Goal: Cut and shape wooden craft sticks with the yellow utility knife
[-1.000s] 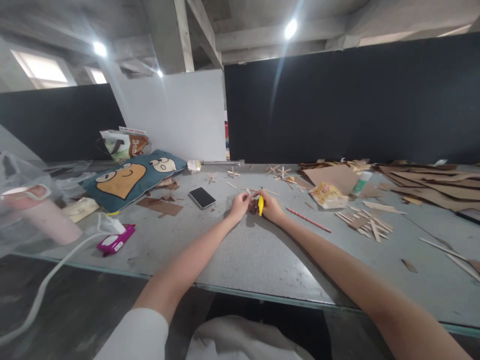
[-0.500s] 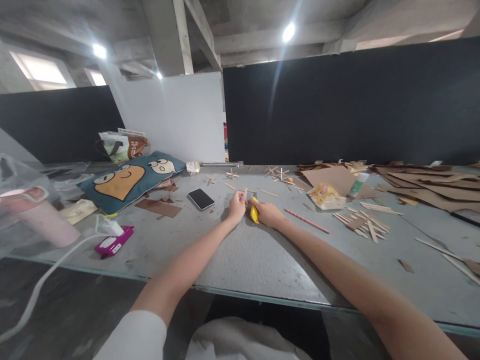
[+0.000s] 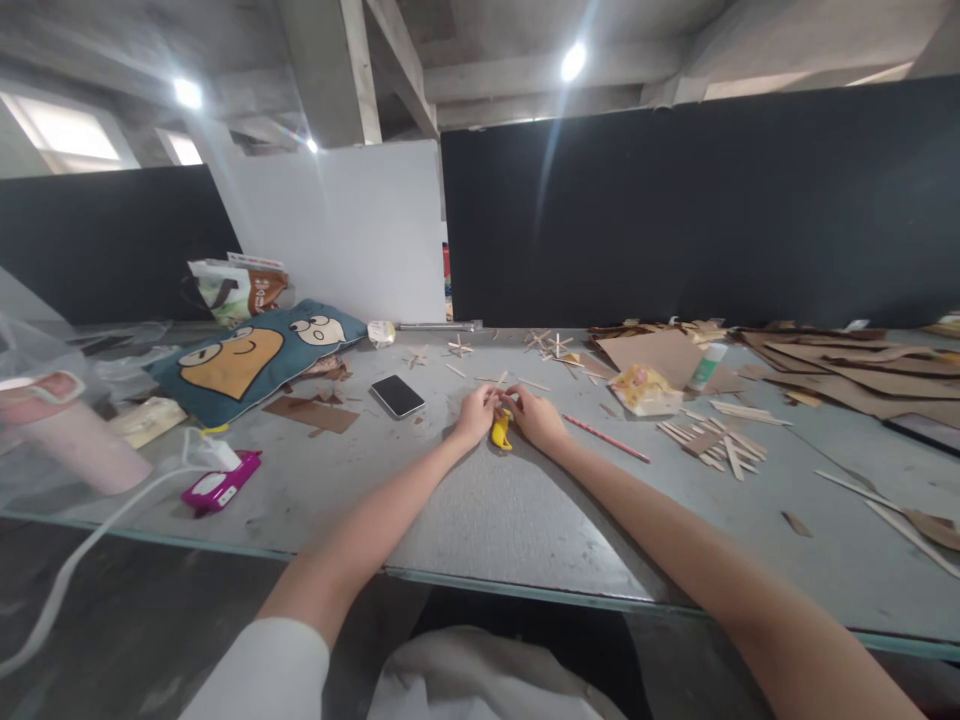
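Note:
My left hand is closed, with a thin wooden stick pinched at its fingertips. The fingers of my right hand are pinched together and meet the left fingertips at the same stick; the exact grip is too small to make out. Between the two hands, a yellow banana-shaped tool lies on the grey table, its far end partly hidden by the fingers. Beyond the hands are thin loose sticks and small star shapes made of crossed sticks.
A black phone lies left of the hands, a red-striped pencil-like stick to the right. Further right are a stick pile, glue stick and cardboard sheets. Leftward are a cushion, purple power strip and pink bottle.
My right hand has let go of the yellow tool, which now lies on the table. Its fingers have moved up to meet my left hand at the stick.

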`<state>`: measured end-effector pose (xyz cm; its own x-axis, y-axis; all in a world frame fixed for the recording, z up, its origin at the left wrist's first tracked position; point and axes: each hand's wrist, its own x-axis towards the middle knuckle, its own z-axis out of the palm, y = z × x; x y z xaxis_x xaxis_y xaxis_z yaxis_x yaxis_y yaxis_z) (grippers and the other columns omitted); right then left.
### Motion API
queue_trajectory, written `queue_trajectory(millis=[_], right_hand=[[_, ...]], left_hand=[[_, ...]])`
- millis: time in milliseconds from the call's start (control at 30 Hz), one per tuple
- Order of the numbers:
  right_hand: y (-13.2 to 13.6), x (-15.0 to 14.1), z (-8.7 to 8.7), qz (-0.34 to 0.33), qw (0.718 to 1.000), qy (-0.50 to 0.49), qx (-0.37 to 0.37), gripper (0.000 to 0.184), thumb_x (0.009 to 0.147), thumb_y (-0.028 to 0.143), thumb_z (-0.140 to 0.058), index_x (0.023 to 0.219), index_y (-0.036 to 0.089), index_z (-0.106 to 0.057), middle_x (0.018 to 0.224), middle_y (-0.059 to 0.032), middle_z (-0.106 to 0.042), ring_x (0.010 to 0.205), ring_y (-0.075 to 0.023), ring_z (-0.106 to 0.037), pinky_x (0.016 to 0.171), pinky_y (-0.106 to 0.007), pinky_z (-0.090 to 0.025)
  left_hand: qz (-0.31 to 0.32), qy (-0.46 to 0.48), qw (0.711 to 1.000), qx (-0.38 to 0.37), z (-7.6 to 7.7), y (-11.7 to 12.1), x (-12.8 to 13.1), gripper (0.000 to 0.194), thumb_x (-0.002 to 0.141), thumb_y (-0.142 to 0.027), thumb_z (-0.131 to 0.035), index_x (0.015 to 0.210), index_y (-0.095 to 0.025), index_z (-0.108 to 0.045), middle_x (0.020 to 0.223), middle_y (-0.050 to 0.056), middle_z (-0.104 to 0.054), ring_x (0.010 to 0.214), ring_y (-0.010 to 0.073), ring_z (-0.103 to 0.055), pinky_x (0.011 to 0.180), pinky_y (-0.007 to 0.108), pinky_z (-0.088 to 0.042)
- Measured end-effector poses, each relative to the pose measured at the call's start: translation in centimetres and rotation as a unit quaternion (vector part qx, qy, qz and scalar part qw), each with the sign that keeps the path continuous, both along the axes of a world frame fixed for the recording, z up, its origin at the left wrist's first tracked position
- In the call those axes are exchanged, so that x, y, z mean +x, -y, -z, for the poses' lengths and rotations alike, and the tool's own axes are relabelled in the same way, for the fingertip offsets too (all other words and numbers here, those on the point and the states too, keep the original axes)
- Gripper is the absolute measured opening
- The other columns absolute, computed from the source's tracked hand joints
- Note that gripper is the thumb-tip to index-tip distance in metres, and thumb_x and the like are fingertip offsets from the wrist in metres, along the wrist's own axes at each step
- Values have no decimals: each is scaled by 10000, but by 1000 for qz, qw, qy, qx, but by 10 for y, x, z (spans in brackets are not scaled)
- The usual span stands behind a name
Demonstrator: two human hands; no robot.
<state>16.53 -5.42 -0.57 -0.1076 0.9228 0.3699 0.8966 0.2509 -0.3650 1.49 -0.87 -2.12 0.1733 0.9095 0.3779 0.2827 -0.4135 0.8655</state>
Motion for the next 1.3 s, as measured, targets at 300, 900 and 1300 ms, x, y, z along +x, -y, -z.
queue_trajectory(millis=[300, 900, 1300], right_hand=[[-5, 3, 9, -29, 994, -83, 62, 214, 1040, 375, -496, 1126, 241, -639, 828, -32, -767, 688, -206, -705, 640, -259, -419], [-7, 3, 8, -38, 989, -119, 74, 227, 1016, 333, -435, 1044, 233, -636, 823, -66, -766, 691, -230, -686, 643, -271, -412], [-10, 3, 12, -44, 988, -120, 82, 209, 982, 309, -433, 993, 224, -624, 839, -89, -757, 693, -235, -663, 630, -277, -393]], left_hand=[[27, -75, 997, 23, -10, 10, 0, 262, 942, -68, -513, 1084, -151, -717, 979, 79, -801, 851, 183, -752, 779, 268, -567], [9, -223, 972, 70, -20, 22, -2, 315, 1014, -167, -486, 1225, -189, -720, 1105, 93, -797, 1015, 220, -742, 896, 274, -523], [8, -260, 963, 77, -21, 26, 0, 400, 976, -129, -521, 1333, -208, -684, 981, 90, -808, 930, 228, -766, 841, 259, -537]])
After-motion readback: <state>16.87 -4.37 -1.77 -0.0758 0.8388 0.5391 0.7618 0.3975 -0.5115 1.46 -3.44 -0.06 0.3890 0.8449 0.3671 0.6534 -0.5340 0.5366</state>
